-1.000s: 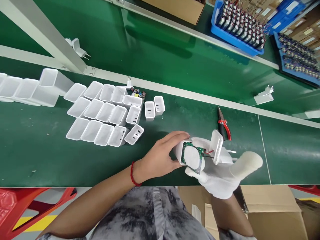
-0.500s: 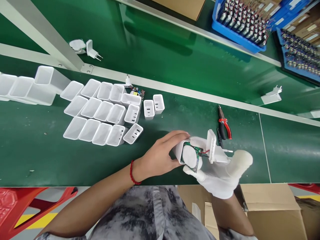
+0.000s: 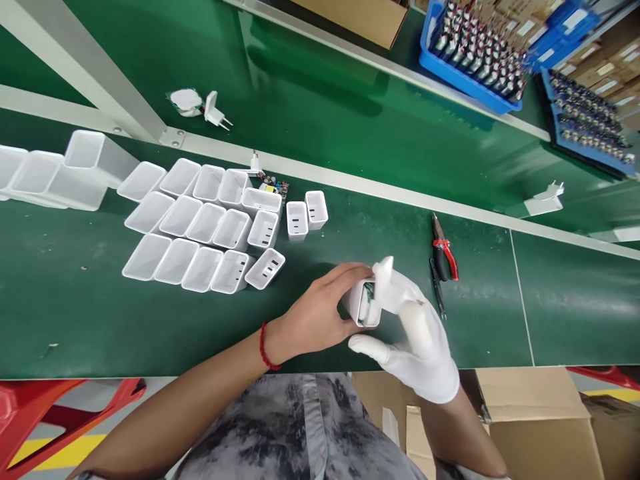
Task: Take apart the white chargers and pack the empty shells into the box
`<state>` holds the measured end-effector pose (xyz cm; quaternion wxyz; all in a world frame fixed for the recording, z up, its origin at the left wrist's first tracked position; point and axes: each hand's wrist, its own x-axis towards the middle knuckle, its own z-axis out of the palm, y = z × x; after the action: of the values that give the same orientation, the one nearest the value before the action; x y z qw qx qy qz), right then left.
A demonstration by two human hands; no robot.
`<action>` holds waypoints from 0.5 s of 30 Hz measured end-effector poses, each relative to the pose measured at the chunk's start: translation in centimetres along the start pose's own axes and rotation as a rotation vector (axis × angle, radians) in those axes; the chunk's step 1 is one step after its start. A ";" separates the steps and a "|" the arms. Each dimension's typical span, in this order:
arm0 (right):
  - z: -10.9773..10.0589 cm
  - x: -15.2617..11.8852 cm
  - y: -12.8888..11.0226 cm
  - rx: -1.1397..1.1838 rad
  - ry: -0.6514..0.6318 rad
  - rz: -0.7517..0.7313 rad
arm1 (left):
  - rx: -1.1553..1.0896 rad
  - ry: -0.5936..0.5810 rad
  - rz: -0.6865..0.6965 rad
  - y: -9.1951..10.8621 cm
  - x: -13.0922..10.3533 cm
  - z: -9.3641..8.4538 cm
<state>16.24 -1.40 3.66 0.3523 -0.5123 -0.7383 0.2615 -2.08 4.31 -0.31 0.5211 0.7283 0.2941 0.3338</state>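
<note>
My left hand, bare with a red cord bracelet, grips a white charger housing on its side, its open end facing right. Inside the housing's mouth lies a green circuit board with a white pad, mostly sunk in. At that mouth, my right hand, in a white glove, has its fingers around a white plug cap. White on white blurs where cap and glove meet, and most of the cap is hidden. The right thumb stretches out below the housing, apart from it.
Rows of empty white housings stand at left. Pliers and tweezers lie at right. A loose plug-and-board assembly rests at the back. Blue trays of parts sit on the upper shelf; a cardboard box is below the bench.
The board and its white pad have gone deeper into the housing. My right hand has moved left with the plug cap, now close to the opening. My left hand has barely moved.
</note>
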 end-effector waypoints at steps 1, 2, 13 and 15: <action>0.1 -0.2 0.1 -0.059 0.000 -0.088 | -0.005 0.007 -0.012 -0.2 0.1 0.1; 0.2 -0.5 0.3 -0.114 0.009 -0.147 | -0.007 0.019 -0.022 -0.5 0.1 0.1; 4.3 -2.0 1.7 0.544 0.052 0.557 | 0.083 0.097 -0.018 -1.8 -0.1 2.3; 4.1 -1.5 2.2 0.606 0.029 0.578 | 0.021 0.042 -0.017 -1.4 -0.3 1.6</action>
<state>14.59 -2.21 -0.88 0.4094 -0.5752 -0.4490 0.5477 -1.09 3.61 -2.03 0.5101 0.7239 0.3148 0.3416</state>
